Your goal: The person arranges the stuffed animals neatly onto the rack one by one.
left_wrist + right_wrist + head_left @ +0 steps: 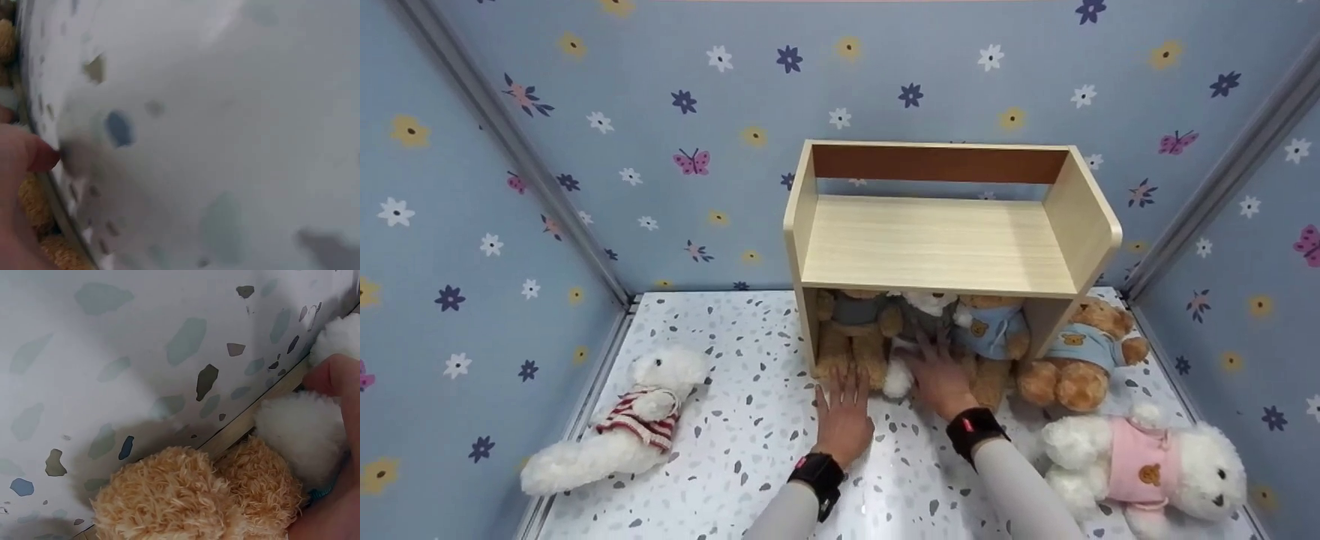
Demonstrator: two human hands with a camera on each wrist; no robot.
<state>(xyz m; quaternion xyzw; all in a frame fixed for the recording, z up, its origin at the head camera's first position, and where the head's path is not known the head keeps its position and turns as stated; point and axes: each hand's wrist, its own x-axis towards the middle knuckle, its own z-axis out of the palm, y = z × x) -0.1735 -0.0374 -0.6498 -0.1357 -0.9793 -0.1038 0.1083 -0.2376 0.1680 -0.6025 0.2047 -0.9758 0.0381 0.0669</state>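
Three plush toys sit side by side in the lower compartment of a small wooden shelf (941,244). On the left is a tan bear (834,346) in a grey top, and my left hand (844,427) touches its feet with straight fingers. A white plush toy (897,379) in dark grey sits in the middle, its head partly hidden by the shelf board. My right hand (943,381) presses on its front, fingers extended; the right wrist view shows the thumb by a fluffy white foot (301,433). To the right sits a brown bear (997,330) in a blue shirt.
Outside the shelf's right side leans another brown bear (1084,349) in blue. A white plush in a pink top (1147,461) lies at the front right. At the left lies a white plush in a striped top (641,416). Flowered walls (720,135) enclose the speckled surface (720,465).
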